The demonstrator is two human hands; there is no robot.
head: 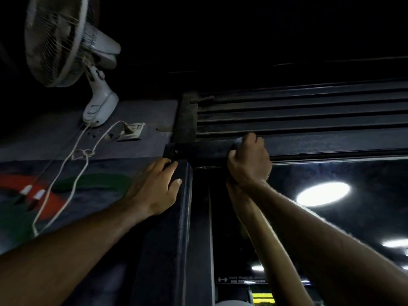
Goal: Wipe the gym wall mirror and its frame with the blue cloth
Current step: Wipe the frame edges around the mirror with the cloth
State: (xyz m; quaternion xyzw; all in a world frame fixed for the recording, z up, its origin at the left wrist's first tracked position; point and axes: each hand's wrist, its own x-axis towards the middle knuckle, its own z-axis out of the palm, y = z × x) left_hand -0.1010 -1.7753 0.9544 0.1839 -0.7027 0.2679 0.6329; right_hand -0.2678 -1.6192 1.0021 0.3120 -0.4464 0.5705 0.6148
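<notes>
Cloth [238, 144] should be soft and light, bunched small in my right hand [249, 164] on the frame [207, 153]; left hand [154, 188] lies flat.

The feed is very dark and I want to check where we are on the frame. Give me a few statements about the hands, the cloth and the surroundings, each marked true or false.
1. The right hand is at the frame's top bar, with its fingers curled round a dark cloth. True.
2. The left hand also grips the cloth. False: it lies flat, fingers straight, on the frame's left upright.
3. The wall fan hangs to the right of the mirror. False: it is mounted up on the left.
4. Ceiling lights are reflected in the mirror. True.
</notes>
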